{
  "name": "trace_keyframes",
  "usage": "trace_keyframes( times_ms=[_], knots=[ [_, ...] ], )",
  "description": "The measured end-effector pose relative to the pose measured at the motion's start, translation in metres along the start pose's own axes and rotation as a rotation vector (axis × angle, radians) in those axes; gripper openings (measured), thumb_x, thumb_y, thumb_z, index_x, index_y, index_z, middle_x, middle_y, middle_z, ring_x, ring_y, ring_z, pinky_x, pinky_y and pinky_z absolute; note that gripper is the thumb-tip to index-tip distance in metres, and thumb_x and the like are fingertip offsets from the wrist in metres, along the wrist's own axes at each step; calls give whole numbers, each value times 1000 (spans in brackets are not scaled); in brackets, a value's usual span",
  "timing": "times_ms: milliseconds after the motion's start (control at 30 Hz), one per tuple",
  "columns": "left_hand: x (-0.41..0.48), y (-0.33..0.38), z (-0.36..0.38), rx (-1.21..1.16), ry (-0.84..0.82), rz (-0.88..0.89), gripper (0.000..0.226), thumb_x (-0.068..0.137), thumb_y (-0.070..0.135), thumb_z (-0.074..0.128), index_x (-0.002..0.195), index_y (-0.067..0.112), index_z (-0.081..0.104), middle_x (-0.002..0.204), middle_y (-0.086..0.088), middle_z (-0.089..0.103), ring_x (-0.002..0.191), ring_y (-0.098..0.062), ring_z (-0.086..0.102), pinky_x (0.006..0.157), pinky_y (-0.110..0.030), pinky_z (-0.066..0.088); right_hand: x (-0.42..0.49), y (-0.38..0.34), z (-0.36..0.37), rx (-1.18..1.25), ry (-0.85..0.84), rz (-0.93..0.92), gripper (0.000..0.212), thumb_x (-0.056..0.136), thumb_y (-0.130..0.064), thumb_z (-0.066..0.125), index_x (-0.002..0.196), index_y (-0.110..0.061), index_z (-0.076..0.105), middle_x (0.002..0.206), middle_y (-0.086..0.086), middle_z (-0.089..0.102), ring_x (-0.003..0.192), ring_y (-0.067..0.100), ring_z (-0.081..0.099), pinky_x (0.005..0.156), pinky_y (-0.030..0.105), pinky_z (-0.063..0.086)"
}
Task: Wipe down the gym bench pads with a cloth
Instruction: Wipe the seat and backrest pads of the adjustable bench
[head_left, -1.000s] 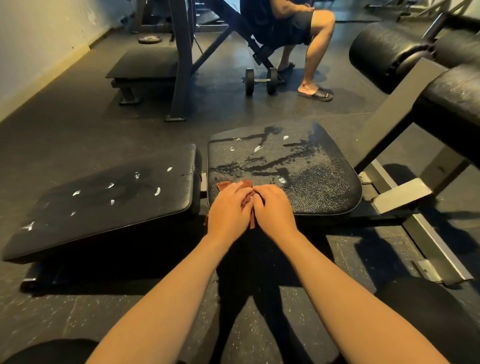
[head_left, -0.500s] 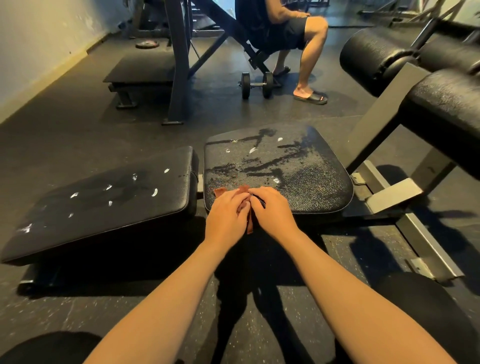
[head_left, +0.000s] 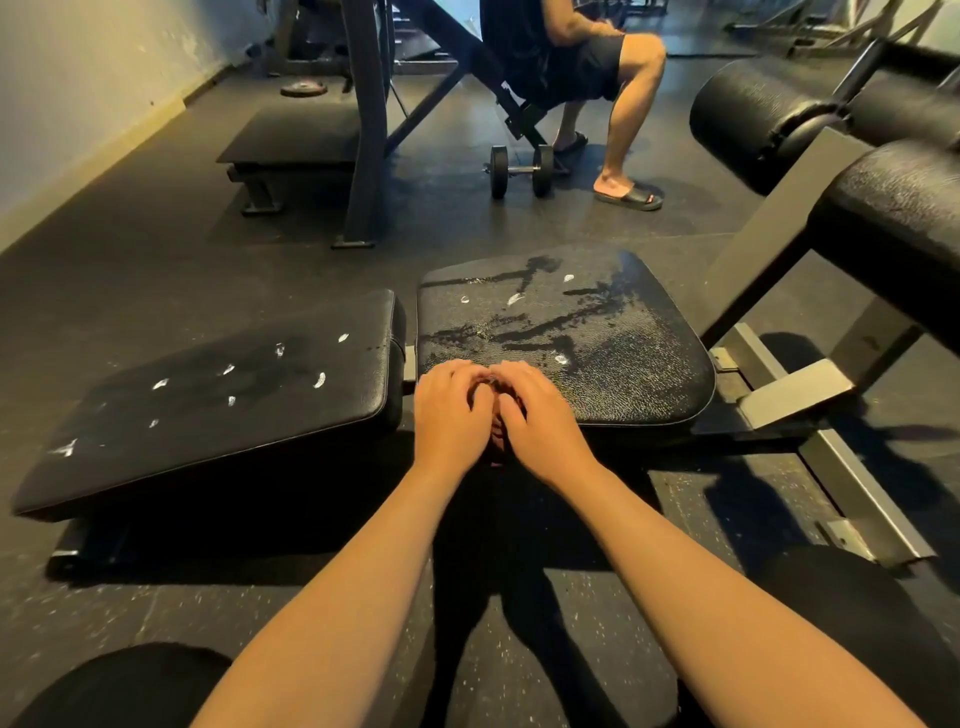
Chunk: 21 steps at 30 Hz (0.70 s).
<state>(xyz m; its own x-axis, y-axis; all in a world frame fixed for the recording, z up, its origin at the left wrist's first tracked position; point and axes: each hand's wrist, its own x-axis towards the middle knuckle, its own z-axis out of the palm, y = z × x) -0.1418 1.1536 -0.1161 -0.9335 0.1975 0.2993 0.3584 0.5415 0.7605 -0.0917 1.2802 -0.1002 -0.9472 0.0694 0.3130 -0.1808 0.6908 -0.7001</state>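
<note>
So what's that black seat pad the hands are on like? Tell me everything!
The seat pad is black with rounded corners and a crinkly, leather-like cover. Wet streaks and a few white blobs sit on top. It lies nearly flat on a grey metal frame, just right of the longer back pad, with a narrow gap between them. The left hand and right hand rest on its near edge, gripping a bunched reddish cloth.

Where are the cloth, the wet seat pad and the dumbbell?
cloth (head_left: 497, 441), head view, on its visible brown strip.
seat pad (head_left: 628, 364), head view, on the bare textured top, right half.
dumbbell (head_left: 521, 170), head view, on the middle of its bar.
</note>
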Motion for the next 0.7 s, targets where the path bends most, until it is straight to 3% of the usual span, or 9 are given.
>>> trace_keyframes(
  times_ms=[100,200,367,500,600,700],
  knots=[
    [1,-17,-7,-43,-22,-61,27,101,19,45,114,23,68,115,7,63,111,-9,52,104,-37,42,7,-2,17,-1,-157,-22,38,102,-24,48,138,-18,56,149,-1,48,147,16,25,124,37,16],
    [3,-26,-9,-46,-48,-57,28,102,15,45,117,24,68,115,11,62,110,-4,51,100,-27,41,15,3,22,-71,-225,-11,45,101,-37,50,143,-22,52,153,-6,41,152,17,12,123,37,13],
    [16,-19,-2,-9,-37,18,34,97,8,45,116,23,69,116,11,64,111,-1,51,101,-23,39,9,9,26,-224,-123,-103,38,99,-24,48,134,-13,57,130,5,54,140,26,36,118,41,32],
    [18,-15,12,157,-65,122,32,101,24,45,125,24,66,124,8,66,118,-7,56,108,-38,42,16,27,-6,-291,90,97,39,98,-25,40,127,-10,61,121,6,55,119,22,48,98,40,47],
    [15,-13,15,237,-89,111,37,104,33,41,133,24,62,136,7,61,129,-13,51,114,-42,35,24,45,-25,-386,142,262,35,101,-22,45,132,-10,58,131,6,54,132,24,41,112,40,37],
    [16,-7,12,257,-112,112,39,106,34,36,134,25,61,137,8,61,129,-13,50,113,-38,33,25,38,-12,-368,73,210,40,97,-28,48,132,-11,58,136,4,54,141,28,34,120,44,26]
  ],
)
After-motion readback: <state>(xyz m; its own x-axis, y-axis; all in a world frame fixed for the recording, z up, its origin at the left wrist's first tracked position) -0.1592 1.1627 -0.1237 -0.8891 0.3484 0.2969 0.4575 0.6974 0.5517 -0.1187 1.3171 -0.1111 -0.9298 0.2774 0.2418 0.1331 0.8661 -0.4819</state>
